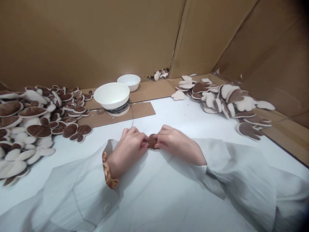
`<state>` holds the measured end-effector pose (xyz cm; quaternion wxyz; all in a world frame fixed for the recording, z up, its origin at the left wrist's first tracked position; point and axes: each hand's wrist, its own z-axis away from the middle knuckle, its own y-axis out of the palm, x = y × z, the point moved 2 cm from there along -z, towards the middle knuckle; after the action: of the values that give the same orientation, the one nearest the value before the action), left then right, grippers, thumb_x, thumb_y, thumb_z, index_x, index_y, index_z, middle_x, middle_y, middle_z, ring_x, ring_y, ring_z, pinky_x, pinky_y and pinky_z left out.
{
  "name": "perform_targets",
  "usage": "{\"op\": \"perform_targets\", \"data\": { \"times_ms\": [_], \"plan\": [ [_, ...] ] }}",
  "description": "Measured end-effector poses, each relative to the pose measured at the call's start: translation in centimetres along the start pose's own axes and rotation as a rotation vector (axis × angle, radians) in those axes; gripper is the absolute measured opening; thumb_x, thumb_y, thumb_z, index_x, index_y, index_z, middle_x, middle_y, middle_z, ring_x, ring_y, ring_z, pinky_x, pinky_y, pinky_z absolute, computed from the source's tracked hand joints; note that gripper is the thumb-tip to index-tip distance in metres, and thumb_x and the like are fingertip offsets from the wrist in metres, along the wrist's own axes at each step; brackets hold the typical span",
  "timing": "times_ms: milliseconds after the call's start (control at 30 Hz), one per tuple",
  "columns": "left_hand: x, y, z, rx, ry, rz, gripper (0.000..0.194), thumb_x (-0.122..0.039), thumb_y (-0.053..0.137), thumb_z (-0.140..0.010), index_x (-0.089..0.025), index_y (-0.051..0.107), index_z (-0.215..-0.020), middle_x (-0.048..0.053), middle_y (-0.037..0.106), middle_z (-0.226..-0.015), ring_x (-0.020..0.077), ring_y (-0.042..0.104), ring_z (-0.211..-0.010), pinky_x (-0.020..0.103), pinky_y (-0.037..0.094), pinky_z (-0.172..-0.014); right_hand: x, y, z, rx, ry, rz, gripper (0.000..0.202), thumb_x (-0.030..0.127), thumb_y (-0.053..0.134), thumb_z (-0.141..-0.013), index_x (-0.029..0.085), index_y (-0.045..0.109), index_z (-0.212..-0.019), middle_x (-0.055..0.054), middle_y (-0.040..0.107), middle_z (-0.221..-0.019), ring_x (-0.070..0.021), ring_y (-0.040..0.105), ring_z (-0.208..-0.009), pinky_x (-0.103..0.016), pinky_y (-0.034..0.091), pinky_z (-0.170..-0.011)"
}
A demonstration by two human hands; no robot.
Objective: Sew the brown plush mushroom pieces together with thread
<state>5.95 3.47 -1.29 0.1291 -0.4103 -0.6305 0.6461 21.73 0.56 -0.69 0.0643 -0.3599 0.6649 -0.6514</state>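
Observation:
Between my two hands is a small brown plush piece (152, 141) with a pale edge, just above the white table surface. My left hand (130, 145) pinches its left side with thumb and fingers, and my right hand (175, 143) pinches its right side. Much of the piece is hidden behind my fingertips. A thin dark thread (132, 118) runs from near my left hand up toward the white bowl (112, 93), which has black thread wound around its lower part.
A smaller white bowl (130, 82) stands behind. Brown-and-cream plush pieces are heaped at left (40, 129), and a pile of paw-shaped plush pieces (222, 98) lies at right. Cardboard walls (91, 38) enclose the back and right. A cardboard strip (142, 110) lies under the larger bowl.

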Motion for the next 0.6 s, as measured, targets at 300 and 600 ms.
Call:
{"op": "perform_targets", "data": {
  "times_ms": [300,600],
  "plan": [
    [-0.1,0.2,0.1,-0.004,0.014,-0.006,0.016,-0.014,0.047,-0.080,-0.015,0.062,-0.086,0.001,0.062,-0.073,0.0178,0.048,-0.083,0.035,0.032,-0.077,0.4,0.4,-0.1,-0.024,0.124,0.004,0.006,0.012,0.042,-0.083,0.015,0.047,-0.084,-0.006,0.055,-0.078,-0.0175,0.048,-0.074,-0.025,0.038,-0.059],
    [-0.3,-0.3,-0.6,0.019,-0.010,-0.051,0.016,-0.030,0.054,-0.081,-0.019,0.066,-0.080,0.003,0.062,-0.081,0.0210,0.044,-0.090,0.037,0.031,-0.080,-0.6,0.5,-0.4,-0.054,0.133,-0.161,0.012,0.006,0.045,-0.080,0.017,0.049,-0.078,-0.002,0.054,-0.078,-0.0121,0.049,-0.074,-0.022,0.038,-0.065]
  ]
}}
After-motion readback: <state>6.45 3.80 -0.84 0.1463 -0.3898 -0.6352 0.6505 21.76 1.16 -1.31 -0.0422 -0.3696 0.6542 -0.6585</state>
